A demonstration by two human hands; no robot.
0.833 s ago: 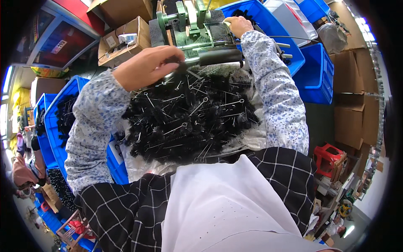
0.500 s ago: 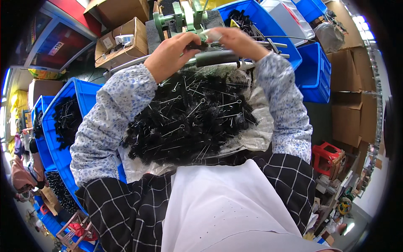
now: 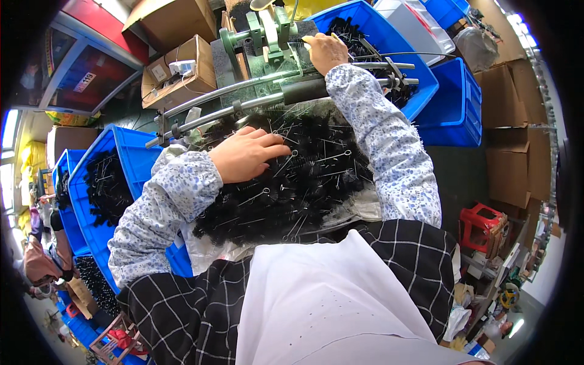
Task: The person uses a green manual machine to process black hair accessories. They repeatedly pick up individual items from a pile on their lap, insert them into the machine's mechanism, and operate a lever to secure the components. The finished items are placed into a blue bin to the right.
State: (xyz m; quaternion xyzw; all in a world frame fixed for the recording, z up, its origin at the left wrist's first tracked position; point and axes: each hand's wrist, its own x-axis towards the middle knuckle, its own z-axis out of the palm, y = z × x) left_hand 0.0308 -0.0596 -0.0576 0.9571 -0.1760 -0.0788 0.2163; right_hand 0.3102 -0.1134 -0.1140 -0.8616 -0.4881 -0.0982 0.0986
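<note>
Presently left hand [image 3: 252,155] palm down on brushes [image 3: 286,198], black heap with wire loops, fingers loosely apart. Brushes lie on white sack [image 3: 359,210] in front of person, below rods [image 3: 261,104] of green machine [image 3: 254,36]. Right hand [image 3: 327,52] at machine, fingers bent; cannot tell whether they grip anything. Blue bin [image 3: 420,91] beyond right forearm, dark items inside; left bin [image 3: 134,158] holds more brushes. Open carton [image 3: 207,67] left of machine.

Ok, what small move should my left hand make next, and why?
Perhaps pinch the looped wire end beside the left hand and draw it from the brush pile: the hand is open over the pile with nothing visibly gripped, that loop lies close, and the right hand is up at the green machine.
</note>
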